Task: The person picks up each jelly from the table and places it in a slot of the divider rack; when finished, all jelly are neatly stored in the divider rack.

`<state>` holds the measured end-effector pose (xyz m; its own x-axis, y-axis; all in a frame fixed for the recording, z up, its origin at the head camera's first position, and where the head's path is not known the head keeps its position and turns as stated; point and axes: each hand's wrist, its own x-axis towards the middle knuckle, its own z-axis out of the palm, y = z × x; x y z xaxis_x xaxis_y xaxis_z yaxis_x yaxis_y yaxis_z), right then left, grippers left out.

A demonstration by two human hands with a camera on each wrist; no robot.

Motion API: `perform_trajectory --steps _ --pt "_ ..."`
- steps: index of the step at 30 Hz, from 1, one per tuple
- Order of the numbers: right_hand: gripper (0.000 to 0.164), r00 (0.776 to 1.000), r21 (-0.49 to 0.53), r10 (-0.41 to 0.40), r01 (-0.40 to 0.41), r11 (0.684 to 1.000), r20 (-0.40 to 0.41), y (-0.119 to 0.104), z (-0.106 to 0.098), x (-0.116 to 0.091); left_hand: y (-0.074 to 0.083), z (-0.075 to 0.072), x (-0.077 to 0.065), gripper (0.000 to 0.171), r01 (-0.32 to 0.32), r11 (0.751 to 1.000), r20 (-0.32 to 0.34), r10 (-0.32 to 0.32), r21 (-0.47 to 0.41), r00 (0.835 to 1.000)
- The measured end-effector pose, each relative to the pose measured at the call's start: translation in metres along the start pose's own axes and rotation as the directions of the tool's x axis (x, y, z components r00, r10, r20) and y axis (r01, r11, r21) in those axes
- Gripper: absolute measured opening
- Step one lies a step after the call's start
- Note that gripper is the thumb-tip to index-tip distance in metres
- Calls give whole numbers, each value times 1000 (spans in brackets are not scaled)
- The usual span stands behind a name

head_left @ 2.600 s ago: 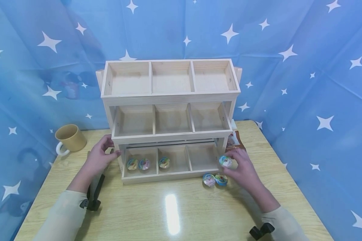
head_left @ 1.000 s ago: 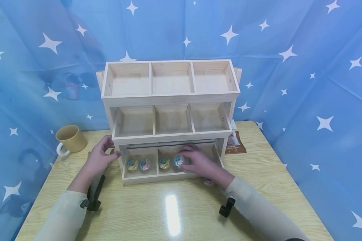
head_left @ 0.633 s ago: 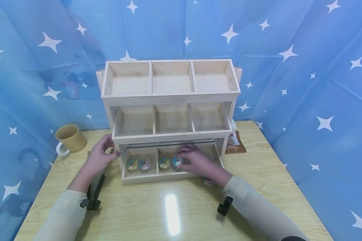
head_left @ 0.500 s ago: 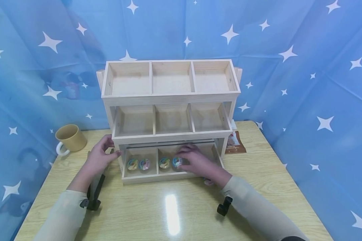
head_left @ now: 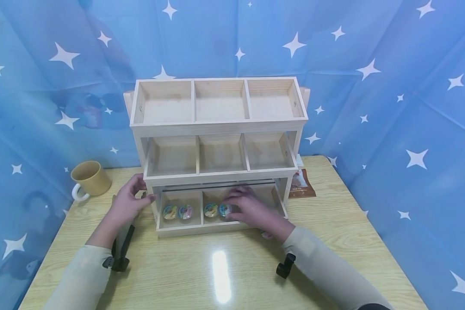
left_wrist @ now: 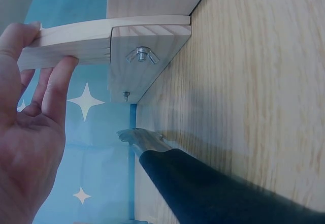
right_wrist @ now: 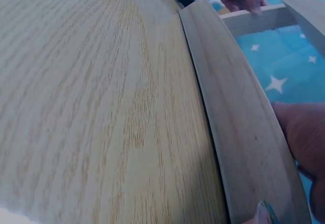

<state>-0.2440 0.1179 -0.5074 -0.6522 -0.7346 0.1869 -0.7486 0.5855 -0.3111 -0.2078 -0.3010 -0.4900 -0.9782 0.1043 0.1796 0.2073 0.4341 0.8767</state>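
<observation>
A three-tier wooden rack (head_left: 218, 125) stands on the table. Two jelly cups (head_left: 177, 212) lie in the left compartment of its bottom tray (head_left: 197, 228). In the middle compartment sits one more cup (head_left: 211, 210), and right beside it my right hand (head_left: 232, 209) holds another jelly cup (head_left: 224, 209) low in the tray, fingers curled over it. One cup (head_left: 266, 235) peeks out on the table under my right wrist. My left hand (head_left: 141, 193) grips the rack's left side, thumb over a wooden slat (left_wrist: 101, 38) and fingers (left_wrist: 56, 84) under it.
A yellow mug (head_left: 91, 177) stands at the table's left rear. A brown packet (head_left: 301, 184) lies to the right of the rack. Black wrist mounts (head_left: 120, 249) hang off both forearms. Blue star-print cloth (head_left: 372, 107) closes in the back and sides.
My right hand carried a cup from the table at the right into the middle compartment and lowered it beside the cup there. The left hand has stayed put.
</observation>
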Motion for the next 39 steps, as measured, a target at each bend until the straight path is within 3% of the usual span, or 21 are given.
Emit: perform_trajectory --steps 13,25,33,39 --pt "51 1000 9 -1 2 1000 -24 3 0 -2 -1 1 0 55 -3 1000 -2 3 4 1000" --pt "53 994 117 2 10 993 -106 -3 -9 -11 -1 0 -1 56 -6 1000 -5 6 2 1000" --pt "49 978 212 115 -78 974 -172 -8 -24 -35 2 0 -1 56 -5 1000 -7 5 22 1000" --pt "47 963 208 195 -155 966 -185 -5 -36 -66 3 0 0 57 -11 1000 -2 11 11 1000"
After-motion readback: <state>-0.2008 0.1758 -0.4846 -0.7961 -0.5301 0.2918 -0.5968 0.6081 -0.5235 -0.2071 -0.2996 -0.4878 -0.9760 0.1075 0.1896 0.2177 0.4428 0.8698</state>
